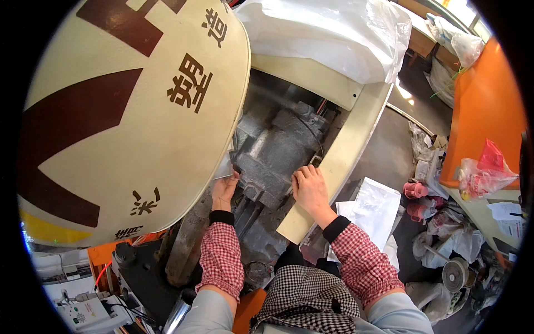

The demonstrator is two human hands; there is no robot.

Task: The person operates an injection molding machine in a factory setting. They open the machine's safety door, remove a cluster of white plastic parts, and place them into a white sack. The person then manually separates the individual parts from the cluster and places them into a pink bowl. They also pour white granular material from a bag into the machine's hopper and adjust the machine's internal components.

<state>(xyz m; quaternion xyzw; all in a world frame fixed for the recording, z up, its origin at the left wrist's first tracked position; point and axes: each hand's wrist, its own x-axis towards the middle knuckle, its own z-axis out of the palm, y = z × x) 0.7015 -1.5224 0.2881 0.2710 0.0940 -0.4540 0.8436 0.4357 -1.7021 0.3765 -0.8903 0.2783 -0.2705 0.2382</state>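
Observation:
A grimy grey machine unit with a rounded housing sits inside an opening in a cream metal frame. My left hand is at the opening's left side, under the edge of a large cream cover. Its fingers are closed at the lower edge of a pale flat piece; the cover partly hides this piece. My right hand lies on the frame's right rail, fingers bent over its inner edge, close to the unit. What is under those fingertips is hidden.
Clear plastic sheeting drapes over the far part of the frame. White plastic bags lie right of the rail. An orange machine panel stands at right, with bagged items and pink containers below. A white device is at lower left.

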